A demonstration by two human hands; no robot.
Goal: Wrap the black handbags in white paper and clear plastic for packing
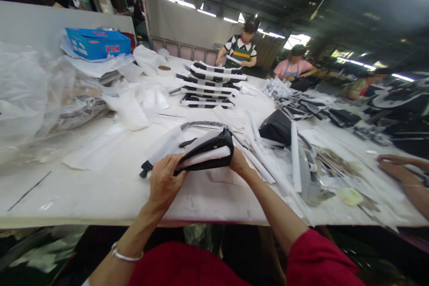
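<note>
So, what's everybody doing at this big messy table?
Someone in a red top is holding a black bag over the white table. The left hand grips one end; the right hand is at the other, its fingers hidden behind it. A white piece shows along the bag's front. Beyond it is a stack of black and white bundles. Other people are at work around the table too.

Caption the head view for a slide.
Left hand and right hand hold an elongated black bag with white padding, before a stack of white-banded black bundles on a white table.
</note>
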